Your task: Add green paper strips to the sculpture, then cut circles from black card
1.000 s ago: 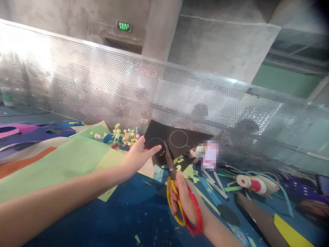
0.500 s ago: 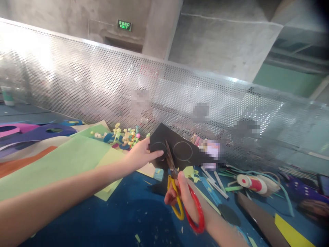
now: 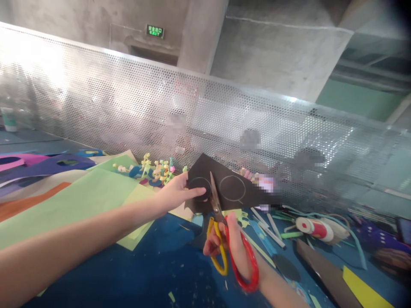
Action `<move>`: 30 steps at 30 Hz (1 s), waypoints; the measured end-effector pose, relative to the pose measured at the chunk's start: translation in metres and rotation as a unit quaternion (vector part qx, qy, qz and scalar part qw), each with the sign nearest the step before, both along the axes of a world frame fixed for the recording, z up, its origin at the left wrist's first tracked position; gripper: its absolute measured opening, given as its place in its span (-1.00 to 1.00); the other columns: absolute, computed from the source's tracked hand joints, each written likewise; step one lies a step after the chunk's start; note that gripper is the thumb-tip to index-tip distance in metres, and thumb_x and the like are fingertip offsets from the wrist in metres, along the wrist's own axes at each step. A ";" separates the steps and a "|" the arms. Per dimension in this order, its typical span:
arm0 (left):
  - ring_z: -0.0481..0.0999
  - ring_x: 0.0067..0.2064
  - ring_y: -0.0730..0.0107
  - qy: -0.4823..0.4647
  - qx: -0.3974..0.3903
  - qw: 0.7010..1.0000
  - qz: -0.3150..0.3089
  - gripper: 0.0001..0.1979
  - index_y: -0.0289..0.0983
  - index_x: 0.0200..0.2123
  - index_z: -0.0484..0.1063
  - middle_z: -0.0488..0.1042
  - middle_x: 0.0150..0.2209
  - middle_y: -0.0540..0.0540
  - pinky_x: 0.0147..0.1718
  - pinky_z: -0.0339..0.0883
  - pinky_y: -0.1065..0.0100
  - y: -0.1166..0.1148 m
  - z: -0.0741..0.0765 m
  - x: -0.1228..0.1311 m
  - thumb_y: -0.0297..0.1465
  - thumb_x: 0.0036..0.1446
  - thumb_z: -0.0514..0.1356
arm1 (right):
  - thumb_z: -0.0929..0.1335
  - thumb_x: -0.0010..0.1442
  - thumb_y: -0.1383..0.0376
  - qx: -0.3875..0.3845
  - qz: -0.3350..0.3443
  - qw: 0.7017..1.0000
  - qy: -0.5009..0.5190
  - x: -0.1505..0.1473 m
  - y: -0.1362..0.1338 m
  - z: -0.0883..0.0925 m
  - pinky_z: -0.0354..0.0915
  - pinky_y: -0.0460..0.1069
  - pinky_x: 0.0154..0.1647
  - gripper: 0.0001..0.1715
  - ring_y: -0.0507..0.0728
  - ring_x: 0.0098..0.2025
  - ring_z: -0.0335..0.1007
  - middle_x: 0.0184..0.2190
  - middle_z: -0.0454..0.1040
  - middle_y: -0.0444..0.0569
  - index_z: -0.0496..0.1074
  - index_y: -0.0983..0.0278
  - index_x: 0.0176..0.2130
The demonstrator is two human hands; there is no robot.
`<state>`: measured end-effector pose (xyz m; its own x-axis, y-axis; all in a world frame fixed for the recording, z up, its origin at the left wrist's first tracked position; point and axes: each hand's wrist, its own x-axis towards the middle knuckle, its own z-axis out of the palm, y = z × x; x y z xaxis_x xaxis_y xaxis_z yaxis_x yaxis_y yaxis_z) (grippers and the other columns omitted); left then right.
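A black sheet of paper (image 3: 205, 166) with two drawn circles is pinched at its left side by my left hand (image 3: 180, 190); the thumb lies over the left circle. My right hand (image 3: 233, 241) grips scissors (image 3: 217, 211) with one yellow and one red handle, thumb in the red loop and fingers at the yellow one. Their blades point up between the two circles, against the paper. How far the lower blade goes behind the sheet I cannot tell.
Pale green paper (image 3: 83, 205) covers the left of the blue table (image 3: 144, 273). Small colourful figures (image 3: 157, 169) stand behind my left hand. To the right lie white sticks (image 3: 269, 229), a red-and-white roll (image 3: 314, 229) and a yellow sheet (image 3: 364, 288). A perforated metal screen (image 3: 128, 98) runs behind.
The scissor blades have closed further and their handles have spread a little to the side. The black paper has shifted slightly right, with its right circle turned more toward me.
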<state>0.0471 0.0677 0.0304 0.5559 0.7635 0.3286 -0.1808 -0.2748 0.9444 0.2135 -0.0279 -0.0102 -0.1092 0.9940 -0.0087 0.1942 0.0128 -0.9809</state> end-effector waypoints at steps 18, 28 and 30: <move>0.54 -0.28 0.24 0.080 0.031 0.996 0.033 -0.68 -0.30 -0.16 0.31 0.54 -0.28 -0.14 -0.33 0.40 0.26 0.003 -0.002 -0.002 -0.28 0.03 0.23 | 0.00 0.14 -0.23 0.035 -0.049 0.997 -0.052 0.000 -0.001 -0.003 0.26 -0.01 -0.50 -0.28 0.07 -0.66 0.24 -0.80 0.08 -0.18 0.15 0.22 -0.65; 0.51 -0.38 0.38 0.033 -0.004 0.998 -0.047 -0.76 -0.35 -0.25 0.34 0.53 -0.38 -0.09 -0.37 0.37 0.35 0.006 0.006 -0.007 -0.38 0.02 0.26 | 0.00 0.16 -0.21 0.048 -0.042 0.995 -0.071 0.001 -0.001 0.001 0.17 -0.05 -0.59 -0.29 0.02 -0.73 0.12 -0.83 0.04 -0.21 0.10 0.22 -0.68; 0.52 -0.33 0.37 0.031 -0.013 0.998 -0.053 -0.76 -0.36 -0.25 0.36 0.54 -0.35 -0.10 -0.30 0.37 0.34 0.008 0.009 -0.009 -0.41 0.00 0.28 | 0.00 0.16 -0.21 0.052 -0.040 0.994 -0.083 0.002 0.000 0.001 0.16 -0.05 -0.60 -0.29 0.01 -0.74 0.13 -0.84 0.04 -0.20 0.09 0.22 -0.69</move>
